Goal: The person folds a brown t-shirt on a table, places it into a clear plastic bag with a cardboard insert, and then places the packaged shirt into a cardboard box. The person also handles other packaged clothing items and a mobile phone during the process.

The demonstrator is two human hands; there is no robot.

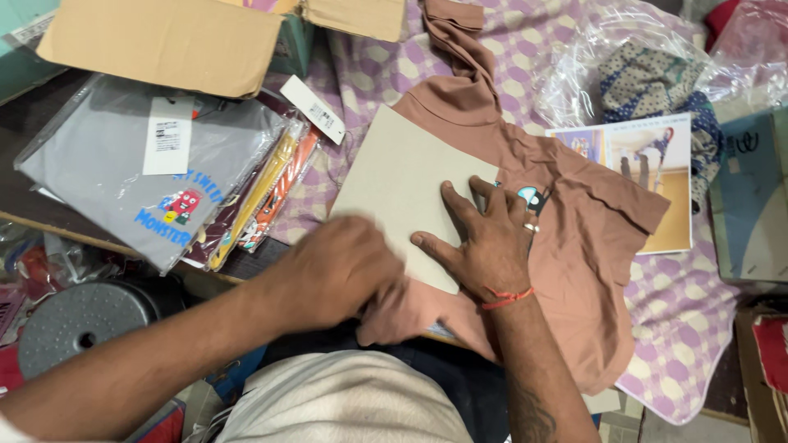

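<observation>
The right hand [484, 238] lies flat, fingers spread, pinning the grey cardboard sheet [406, 189] onto the brown T-shirt [583, 246]. The blurred left hand [332, 271], nearer the shirt's bottom edge, appears to grip the fabric just below the sheet.

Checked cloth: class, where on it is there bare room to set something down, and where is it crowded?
Bare checked cloth shows right of the brown shirt, below the picture card. A smaller patch lies between the cardboard box and the shirt's collar. It is crowded left, under the packed garments, and top right, under plastic bags.
</observation>
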